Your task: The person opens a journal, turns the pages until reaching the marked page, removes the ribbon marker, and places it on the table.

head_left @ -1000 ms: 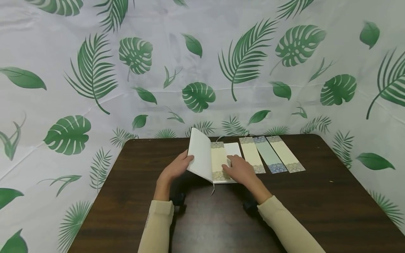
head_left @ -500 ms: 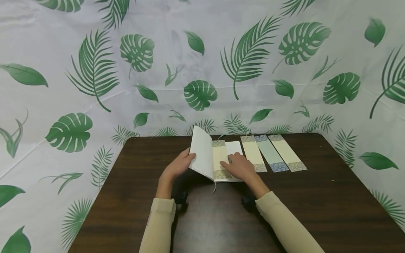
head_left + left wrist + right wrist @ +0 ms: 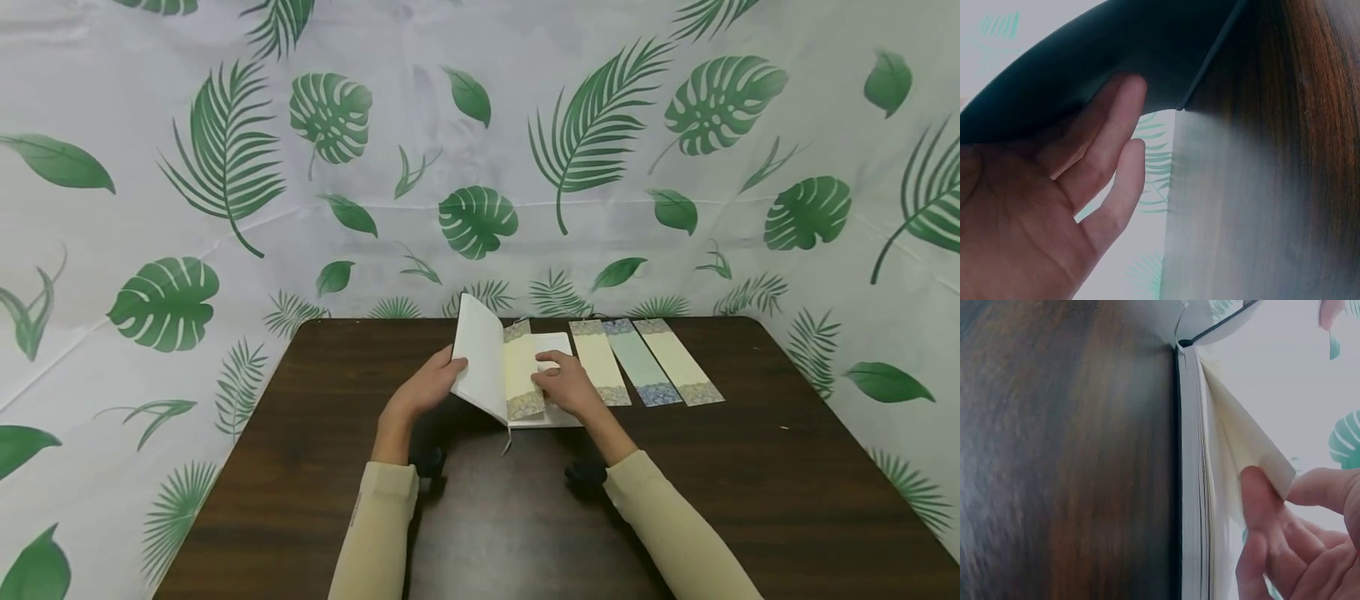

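Note:
A notebook (image 3: 480, 354) with white pages and a dark cover (image 3: 1116, 56) lies part open on the table. My left hand (image 3: 423, 387) holds its raised left side, thumb on the white page and fingers against the cover's back. On the right-hand page is a cream bookmark (image 3: 520, 367) with patterned ends. My right hand (image 3: 566, 385) pinches that bookmark's right edge between thumb and finger. In the right wrist view the bookmark (image 3: 1250, 434) tilts up off the page, its far long edge still near the spine.
Right of the notebook lie a cream bookmark (image 3: 600, 362), a pale green one (image 3: 642, 362) with blue ends, and another cream one (image 3: 681, 362). A ribbon (image 3: 507, 444) hangs from the notebook's near edge. The dark wooden table (image 3: 787, 483) meets a leaf-patterned cloth (image 3: 420, 100) behind.
My right hand has gone from resting on the bookmark and page to pinching the bookmark's edge and lifting it into a tilt. The left hand still holds the notebook's left side up.

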A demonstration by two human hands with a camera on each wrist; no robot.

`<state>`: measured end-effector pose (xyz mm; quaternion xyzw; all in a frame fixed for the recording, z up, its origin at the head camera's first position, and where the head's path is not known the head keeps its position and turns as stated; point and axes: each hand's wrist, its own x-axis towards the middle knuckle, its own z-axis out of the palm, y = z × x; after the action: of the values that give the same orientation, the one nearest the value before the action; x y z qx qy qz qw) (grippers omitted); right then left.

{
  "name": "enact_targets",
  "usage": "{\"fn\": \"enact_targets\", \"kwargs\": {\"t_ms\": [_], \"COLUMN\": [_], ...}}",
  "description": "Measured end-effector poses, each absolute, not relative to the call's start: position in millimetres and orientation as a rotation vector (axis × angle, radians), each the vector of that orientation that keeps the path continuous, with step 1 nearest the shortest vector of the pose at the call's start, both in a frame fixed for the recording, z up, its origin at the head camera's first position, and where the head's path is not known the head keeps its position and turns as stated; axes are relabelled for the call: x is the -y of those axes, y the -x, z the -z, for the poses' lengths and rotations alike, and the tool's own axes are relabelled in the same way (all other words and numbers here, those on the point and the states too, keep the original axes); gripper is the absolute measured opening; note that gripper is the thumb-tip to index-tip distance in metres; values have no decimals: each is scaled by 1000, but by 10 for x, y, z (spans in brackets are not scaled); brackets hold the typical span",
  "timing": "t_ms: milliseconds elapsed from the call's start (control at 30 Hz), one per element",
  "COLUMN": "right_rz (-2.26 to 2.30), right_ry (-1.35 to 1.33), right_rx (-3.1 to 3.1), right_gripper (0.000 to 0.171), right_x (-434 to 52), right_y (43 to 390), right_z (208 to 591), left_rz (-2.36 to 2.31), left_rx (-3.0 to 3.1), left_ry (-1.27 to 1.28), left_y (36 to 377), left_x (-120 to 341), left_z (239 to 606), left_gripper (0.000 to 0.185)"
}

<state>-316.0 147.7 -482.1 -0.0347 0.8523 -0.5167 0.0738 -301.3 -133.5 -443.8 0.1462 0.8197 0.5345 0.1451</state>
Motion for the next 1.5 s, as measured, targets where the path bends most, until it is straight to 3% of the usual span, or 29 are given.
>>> {"fn": "enact_targets", "kwargs": {"t_ms": [267, 633, 967, 1500], "right_rz": [1507, 1255, 1247, 1281], "right_ry": [176, 134, -20, -352], "right_rx": [-2645, -2778, -2808, -2879], "right_gripper": [51, 52, 57, 57], "right_x": [-1852, -2787, -3571, -4397], "right_y": [3243, 3309, 3313, 3347], "right_z": [4707, 4274, 4382, 4588], "left_rz": [-1514, -1499, -1476, -1547], "left_rx": [-2373, -2366, -2372, -2334], "left_ry": [-444, -450, -458, -473], "left_y": [3050, 3080, 3047, 3060], "left_x": [1273, 1220, 1267, 1361], "left_z": [4405, 4380, 4441, 4512], "left_gripper": [54, 54, 55, 59]}}
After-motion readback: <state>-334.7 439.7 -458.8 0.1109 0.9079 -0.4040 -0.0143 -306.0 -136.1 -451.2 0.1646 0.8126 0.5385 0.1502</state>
